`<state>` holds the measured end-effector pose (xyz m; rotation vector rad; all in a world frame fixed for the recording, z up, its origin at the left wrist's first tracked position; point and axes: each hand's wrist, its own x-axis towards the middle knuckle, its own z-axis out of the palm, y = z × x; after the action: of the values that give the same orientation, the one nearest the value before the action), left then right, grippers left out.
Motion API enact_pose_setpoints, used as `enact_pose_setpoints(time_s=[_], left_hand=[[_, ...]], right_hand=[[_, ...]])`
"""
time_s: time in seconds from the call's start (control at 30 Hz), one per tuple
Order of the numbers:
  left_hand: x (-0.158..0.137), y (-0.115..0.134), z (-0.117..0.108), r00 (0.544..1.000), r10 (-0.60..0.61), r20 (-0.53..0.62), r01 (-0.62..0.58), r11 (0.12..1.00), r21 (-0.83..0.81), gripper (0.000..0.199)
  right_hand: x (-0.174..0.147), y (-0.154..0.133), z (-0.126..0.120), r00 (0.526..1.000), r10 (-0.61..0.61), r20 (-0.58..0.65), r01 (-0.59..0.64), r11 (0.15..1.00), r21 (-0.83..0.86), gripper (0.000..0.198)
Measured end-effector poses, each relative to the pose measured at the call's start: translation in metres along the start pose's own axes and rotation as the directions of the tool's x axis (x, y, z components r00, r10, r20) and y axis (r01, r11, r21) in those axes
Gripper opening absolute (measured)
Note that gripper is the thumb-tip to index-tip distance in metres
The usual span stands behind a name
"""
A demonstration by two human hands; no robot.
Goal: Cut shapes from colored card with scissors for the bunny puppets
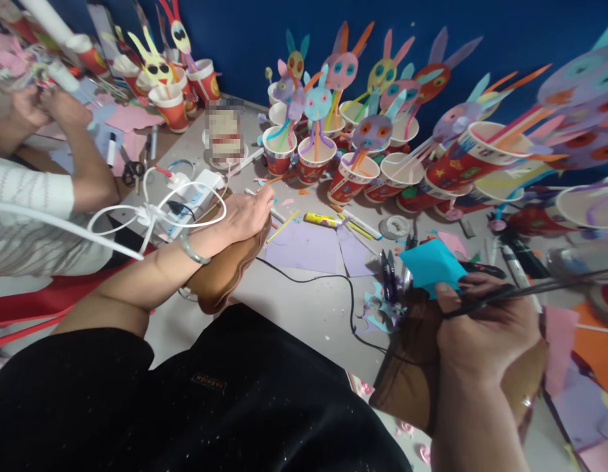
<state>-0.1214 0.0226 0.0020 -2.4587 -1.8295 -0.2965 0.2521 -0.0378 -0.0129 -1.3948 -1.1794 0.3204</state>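
Observation:
My right hand [485, 324] pinches a folded piece of bright blue paper [434, 265] between thumb and fingers. Under that forearm lies a brown leather-like item [406, 373], and a dark cord passes in front of the hand. My left hand [249, 213], with a bangle at the wrist, has its fingers curled together above another brown leather-like piece [229, 269]; what they hold, if anything, is hidden. Lilac paper sheets [304, 246] and a yellow glue-like tube [322, 220] lie between the hands. Dark-handled scissors or pliers [389, 275] stand beside the blue paper.
Red patterned paper cups [353, 177] with paper rabbit heads line the blue wall. A white power strip [193, 203] with tangled cables is at the left, near a co-worker's hands [52, 108]. A thin black cable [351, 295] crosses the table. Coloured paper [596, 341] lies far right.

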Motion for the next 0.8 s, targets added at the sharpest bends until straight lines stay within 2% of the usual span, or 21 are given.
enact_pose_setpoints(time_s=[0.13, 0.27, 0.33, 0.43, 0.5, 0.6, 0.8], left_hand=[[0.017, -0.001, 0.008, 0.997, 0.06, -0.058, -0.062, 0.998, -0.03, 0.035], [0.028, 0.002, 0.009, 0.988, 0.152, -0.031, -0.155, 0.981, -0.113, 0.033], [0.021, 0.007, 0.002, 0.981, 0.192, -0.034, -0.195, 0.964, -0.183, 0.029], [-0.005, 0.02, -0.012, 0.964, 0.265, -0.016, -0.261, 0.934, -0.243, 0.023], [-0.027, 0.028, -0.017, 0.953, 0.304, -0.005, -0.298, 0.93, -0.216, 0.02], [-0.051, 0.038, -0.018, 0.946, 0.324, 0.004, -0.323, 0.942, -0.088, 0.019], [-0.065, 0.05, -0.009, 0.942, 0.335, 0.012, -0.334, 0.934, 0.126, 0.028]], right_hand=[[0.0, 0.0, 0.001, 1.0, -0.01, 0.009, 0.01, 1.0, -0.014, 0.028], [0.0, 0.001, 0.001, 1.0, 0.0, -0.01, 0.0, 1.0, 0.018, 0.03], [0.001, 0.001, 0.001, 1.0, 0.006, -0.011, -0.006, 1.0, 0.014, 0.03], [0.0, 0.0, 0.001, 1.0, 0.024, -0.008, -0.024, 1.0, -0.002, 0.028], [0.0, -0.001, 0.001, 0.999, 0.032, -0.015, -0.033, 0.999, -0.005, 0.029], [0.0, -0.001, 0.001, 1.0, 0.028, -0.013, -0.028, 0.999, -0.028, 0.029], [0.0, -0.002, 0.0, 1.0, 0.023, -0.016, -0.023, 1.0, -0.019, 0.029]])
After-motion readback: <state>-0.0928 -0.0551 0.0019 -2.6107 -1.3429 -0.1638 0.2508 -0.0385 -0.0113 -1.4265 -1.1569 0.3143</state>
